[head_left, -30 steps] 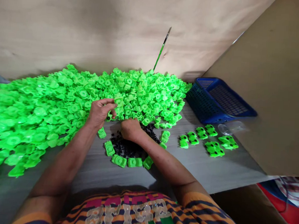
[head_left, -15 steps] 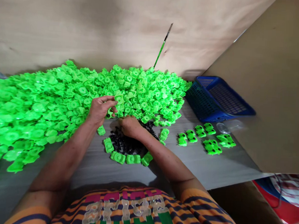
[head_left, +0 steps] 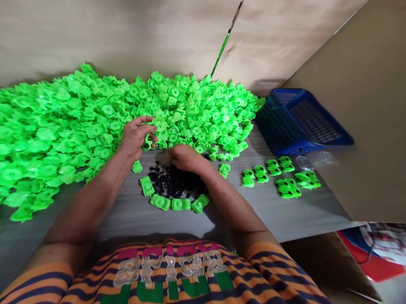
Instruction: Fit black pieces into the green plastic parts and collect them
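My left hand (head_left: 135, 136) grips a bright green plastic toy car body (head_left: 161, 127) between thumb and fingers, in front of the big heap of green pieces (head_left: 70, 121). To its right, my right hand (head_left: 186, 157) is closed above the back edge of a pile of small black wheel-and-axle parts (head_left: 173, 182). Its fingertips are turned away, so whatever they pinch is hidden. Several green car bodies, among them one at the front (head_left: 181, 204), lie in a curve around the black pile.
At the right, several green cars with black axles (head_left: 261, 174) lie in groups. A blue plastic basket (head_left: 293, 130) stands behind them, near clear plastic pieces (head_left: 303, 163). A thin paintbrush (head_left: 225, 43) rises behind the heap. Cardboard (head_left: 333, 270) sits below the table's right edge.
The whole view has shifted, so the table appears higher. My right hand has moved slightly right, away from my left, uncovering more of the black pile. My left hand keeps the car body.
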`<state>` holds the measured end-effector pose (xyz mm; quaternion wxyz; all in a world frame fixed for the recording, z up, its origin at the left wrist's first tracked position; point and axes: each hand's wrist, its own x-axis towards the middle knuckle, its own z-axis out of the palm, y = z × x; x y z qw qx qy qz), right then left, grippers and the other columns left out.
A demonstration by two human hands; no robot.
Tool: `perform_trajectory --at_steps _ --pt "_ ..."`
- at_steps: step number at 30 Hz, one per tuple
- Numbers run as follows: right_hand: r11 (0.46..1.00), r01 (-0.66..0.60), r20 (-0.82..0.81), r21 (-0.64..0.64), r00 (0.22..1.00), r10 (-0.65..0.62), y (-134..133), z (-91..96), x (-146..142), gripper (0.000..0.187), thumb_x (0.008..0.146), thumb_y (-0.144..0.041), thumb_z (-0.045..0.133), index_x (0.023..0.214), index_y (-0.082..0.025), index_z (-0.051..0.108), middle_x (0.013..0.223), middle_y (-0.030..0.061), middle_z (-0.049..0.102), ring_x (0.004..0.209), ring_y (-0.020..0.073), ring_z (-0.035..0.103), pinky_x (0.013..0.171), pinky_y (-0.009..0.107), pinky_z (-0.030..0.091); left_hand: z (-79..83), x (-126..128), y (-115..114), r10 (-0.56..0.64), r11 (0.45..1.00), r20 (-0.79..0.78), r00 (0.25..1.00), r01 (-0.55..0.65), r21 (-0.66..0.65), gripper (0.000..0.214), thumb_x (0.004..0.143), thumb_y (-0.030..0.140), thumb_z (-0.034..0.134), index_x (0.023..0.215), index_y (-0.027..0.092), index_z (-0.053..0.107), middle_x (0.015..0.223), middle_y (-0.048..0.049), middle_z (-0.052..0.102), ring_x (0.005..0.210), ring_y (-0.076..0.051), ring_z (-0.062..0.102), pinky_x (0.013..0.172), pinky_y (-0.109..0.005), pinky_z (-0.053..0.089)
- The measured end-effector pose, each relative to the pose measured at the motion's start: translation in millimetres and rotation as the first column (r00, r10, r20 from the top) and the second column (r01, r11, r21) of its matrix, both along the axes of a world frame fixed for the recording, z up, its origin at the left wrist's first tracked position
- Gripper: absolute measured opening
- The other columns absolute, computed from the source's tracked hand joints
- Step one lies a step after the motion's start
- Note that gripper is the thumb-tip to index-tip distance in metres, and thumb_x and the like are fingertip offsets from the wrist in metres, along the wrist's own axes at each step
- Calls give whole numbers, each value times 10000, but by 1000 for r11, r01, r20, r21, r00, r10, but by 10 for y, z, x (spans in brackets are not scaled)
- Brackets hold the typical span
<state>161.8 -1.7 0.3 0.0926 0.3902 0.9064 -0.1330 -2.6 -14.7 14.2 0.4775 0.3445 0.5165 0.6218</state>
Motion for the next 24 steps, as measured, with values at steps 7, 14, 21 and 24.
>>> perform_trajectory --at_steps 7,14,21,24 --pt "989 -147 -329 -3 934 138 22 -240 -70 340 889 -16 520 1139 -99 734 1063 133 766 1003 228 662 833 277 444 -11 -12 1 -19 999 -37 999 20 30 442 570 237 708 1004 153 715 576 67 559 431 -115 543 402 -228 415" --pt "977 -207 -276 51 937 213 -39 -359 -176 278 864 -9 539 1031 -99 742 1024 155 733 977 239 635 853 306 451 34 3 -8 3 1000 -19 1000 -3 1 348 551 217 717 891 139 715 564 56 583 430 -125 549 365 -230 396" --pt "975 -217 -351 37 911 216 -21 -431 -182 253 835 24 526 890 -117 728 930 132 718 856 204 598 773 290 418 18 -11 0 8 1000 -28 1000 -8 -12 367 559 227 738 918 149 740 576 57 601 450 -122 579 387 -211 402" --pt "974 -224 -450 18 868 208 -11 -383 -125 235 800 22 524 804 -133 701 839 88 689 798 179 574 741 270 410 16 -6 3 13 1000 -13 1000 -14 -29 382 556 226 736 928 141 744 572 55 599 454 -125 581 388 -209 398"
